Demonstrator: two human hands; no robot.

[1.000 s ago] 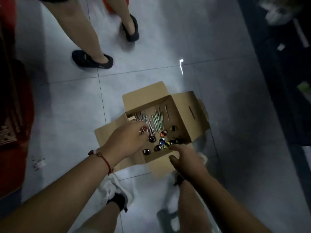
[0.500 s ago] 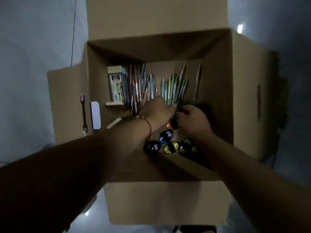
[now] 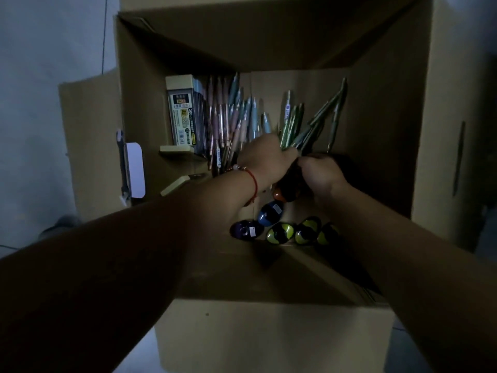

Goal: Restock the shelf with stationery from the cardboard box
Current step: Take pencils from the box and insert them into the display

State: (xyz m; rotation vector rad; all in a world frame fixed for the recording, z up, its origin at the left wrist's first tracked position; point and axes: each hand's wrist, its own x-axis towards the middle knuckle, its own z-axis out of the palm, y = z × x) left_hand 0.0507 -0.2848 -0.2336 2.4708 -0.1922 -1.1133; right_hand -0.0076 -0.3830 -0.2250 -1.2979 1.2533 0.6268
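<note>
An open cardboard box fills the view, seen from close above. On its floor lie pink and blue pens, a bunch of green pens, packs of pencil leads and several egg-shaped sharpeners. My left hand, with a red string at the wrist, grips the lower ends of the green pens, which fan up and to the right. My right hand is curled around the same bunch from the right, touching the left hand. The fingertips of both hands are hidden.
The box's flaps stand open on all sides, with the tall right wall close to my right arm. A white tag hangs at the left flap's handle slot. Grey tiled floor shows left of the box.
The camera has dropped from standing height to close over the box. Both hands have gone from the sharpeners to the green pens and gathered them into a lifted bunch.
</note>
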